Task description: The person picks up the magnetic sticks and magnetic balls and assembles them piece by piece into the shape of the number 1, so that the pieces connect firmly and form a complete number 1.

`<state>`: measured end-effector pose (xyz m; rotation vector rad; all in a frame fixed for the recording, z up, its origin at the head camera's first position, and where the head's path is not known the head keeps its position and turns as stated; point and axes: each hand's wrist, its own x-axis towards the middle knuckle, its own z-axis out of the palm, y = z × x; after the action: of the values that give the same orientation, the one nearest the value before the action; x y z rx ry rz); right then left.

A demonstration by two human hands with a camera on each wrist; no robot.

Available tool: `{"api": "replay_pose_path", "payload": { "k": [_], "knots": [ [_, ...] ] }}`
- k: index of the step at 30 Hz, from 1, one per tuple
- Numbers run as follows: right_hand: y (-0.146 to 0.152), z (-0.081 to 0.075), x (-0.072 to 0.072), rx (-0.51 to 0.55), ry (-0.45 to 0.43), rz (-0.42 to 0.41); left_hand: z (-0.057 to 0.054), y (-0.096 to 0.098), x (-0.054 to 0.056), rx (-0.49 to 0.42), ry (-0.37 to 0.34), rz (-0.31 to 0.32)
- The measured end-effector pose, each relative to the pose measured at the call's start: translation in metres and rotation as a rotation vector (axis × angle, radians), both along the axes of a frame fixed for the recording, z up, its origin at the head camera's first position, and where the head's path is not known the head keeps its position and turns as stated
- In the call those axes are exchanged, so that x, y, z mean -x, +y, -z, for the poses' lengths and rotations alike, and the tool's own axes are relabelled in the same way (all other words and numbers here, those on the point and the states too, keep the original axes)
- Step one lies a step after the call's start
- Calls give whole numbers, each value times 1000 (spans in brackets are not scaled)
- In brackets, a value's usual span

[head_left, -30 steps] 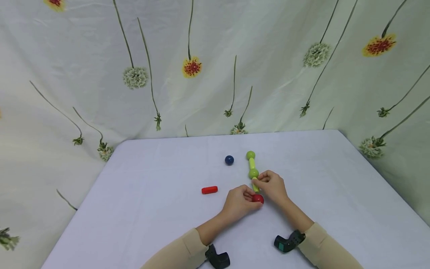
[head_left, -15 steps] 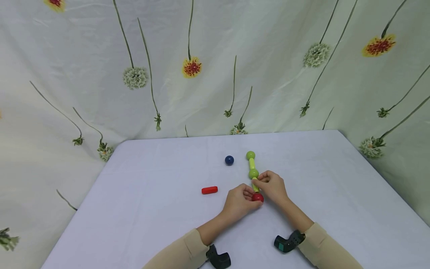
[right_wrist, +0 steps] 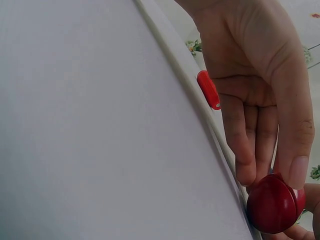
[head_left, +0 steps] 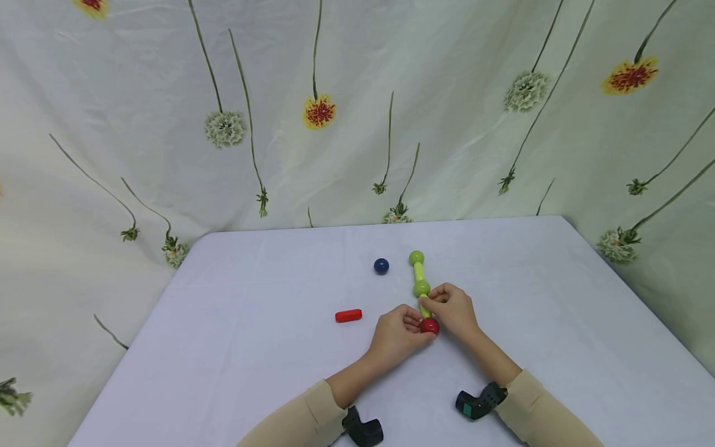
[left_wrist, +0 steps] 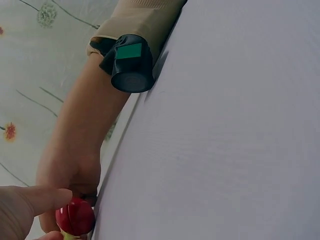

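Observation:
Between thumb and fingers, my left hand (head_left: 395, 337) pinches a glossy red ball (head_left: 429, 326), which meets the near end of a yellow-green rod (head_left: 425, 307). My right hand (head_left: 454, 311) grips that rod from the right side. Beyond it the chain runs away from me: a green ball (head_left: 421, 288), a second yellow-green rod (head_left: 419, 272) and another green ball (head_left: 416, 257). In the right wrist view the red ball (right_wrist: 273, 204) shows a seam and sits under the left thumb. Whether ball and rod are fully joined cannot be told.
A red rod (head_left: 349, 316) lies left of my left hand. Farther back rests a dark blue ball (head_left: 381, 266). The white-covered table (head_left: 268, 347) ends at a flower-printed curtain (head_left: 357, 112). Each wrist carries a black camera (head_left: 481, 401).
My left hand has shifted the red ball slightly away from me, and the gap to the rod's near end has closed. The right hand has stayed in place on the rod.

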<state>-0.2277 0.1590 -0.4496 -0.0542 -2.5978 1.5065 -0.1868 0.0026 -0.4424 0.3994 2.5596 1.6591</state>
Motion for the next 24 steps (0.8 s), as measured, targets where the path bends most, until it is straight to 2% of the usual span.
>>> {"api": "replay_pose_path", "payload": {
  "k": [15, 24],
  "knots": [
    [-2, -6, -4, -6, -47, 4, -1, -16, 4, 46, -28, -60],
    [2, -6, -13, -23, -65, -5, -13, -35, 9, 62, -25, -137]
  ]
}}
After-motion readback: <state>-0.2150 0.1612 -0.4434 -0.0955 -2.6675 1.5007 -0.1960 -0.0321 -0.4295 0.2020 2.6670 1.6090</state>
